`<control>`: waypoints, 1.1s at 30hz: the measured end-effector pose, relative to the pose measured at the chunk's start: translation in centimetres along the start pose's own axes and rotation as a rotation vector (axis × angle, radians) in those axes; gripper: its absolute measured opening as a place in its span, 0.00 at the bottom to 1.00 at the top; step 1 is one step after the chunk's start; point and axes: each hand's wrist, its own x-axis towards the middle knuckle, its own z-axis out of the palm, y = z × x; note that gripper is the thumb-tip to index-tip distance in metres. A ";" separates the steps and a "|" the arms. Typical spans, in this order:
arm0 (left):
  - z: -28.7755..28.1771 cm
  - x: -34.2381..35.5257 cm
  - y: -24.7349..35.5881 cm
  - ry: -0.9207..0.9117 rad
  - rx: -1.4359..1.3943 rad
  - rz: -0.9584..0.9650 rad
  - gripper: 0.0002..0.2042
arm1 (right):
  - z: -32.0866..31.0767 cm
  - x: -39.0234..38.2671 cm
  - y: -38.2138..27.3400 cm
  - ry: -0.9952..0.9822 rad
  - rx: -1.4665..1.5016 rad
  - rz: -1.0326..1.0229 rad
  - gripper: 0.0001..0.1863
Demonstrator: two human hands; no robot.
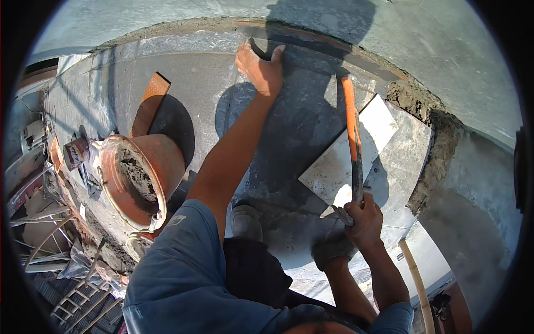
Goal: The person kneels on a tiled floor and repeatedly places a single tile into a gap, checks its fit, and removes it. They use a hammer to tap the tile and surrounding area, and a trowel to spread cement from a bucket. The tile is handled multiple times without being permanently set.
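Note:
At the far middle, my left hand (260,69) reaches to the base of the wall with thumb and fingers spread, holding nothing. It is beside a long strip (322,42) with a reddish edge that runs along the wall base; whether the fingertips touch it I cannot tell. My right hand (364,220) is closed round a hammer (351,125) close to its metal head. The orange and black handle points away from me toward the wall. Beneath the hammer lie a white tile (325,167) and a greyish tile (409,161), overlapping on the dark floor.
An orange bucket (174,161) containing mortar (137,175) stands at left, near a brown tile strip (158,92) and a can (76,153). Rough mortar (439,150) lines the wall base at right. A wooden pole (417,284) and a ladder (78,300) lie lower down.

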 end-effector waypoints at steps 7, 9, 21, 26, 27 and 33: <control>-1.3 3.8 -3.3 0.066 -0.157 -0.126 0.50 | 0.2 3.5 -2.6 -0.010 -0.014 -0.185 0.14; -0.9 3.7 -3.0 0.059 -0.132 -0.107 0.50 | 0.1 4.3 -3.1 -0.006 -0.023 -0.204 0.14; -1.9 5.5 -3.5 0.035 -0.148 -0.070 0.48 | 0.8 5.7 -4.0 -0.035 0.007 -0.240 0.14; -1.4 5.4 -3.7 0.092 -0.063 -0.052 0.39 | 0.6 6.7 -4.0 -0.036 -0.056 -0.267 0.07; -1.4 5.6 -3.8 0.102 -0.031 -0.033 0.38 | 0.5 6.8 -3.5 -0.010 -0.057 -0.267 0.06; -0.9 5.4 -4.1 0.170 0.088 0.072 0.34 | -0.3 6.2 -1.8 0.025 -0.113 -0.192 0.03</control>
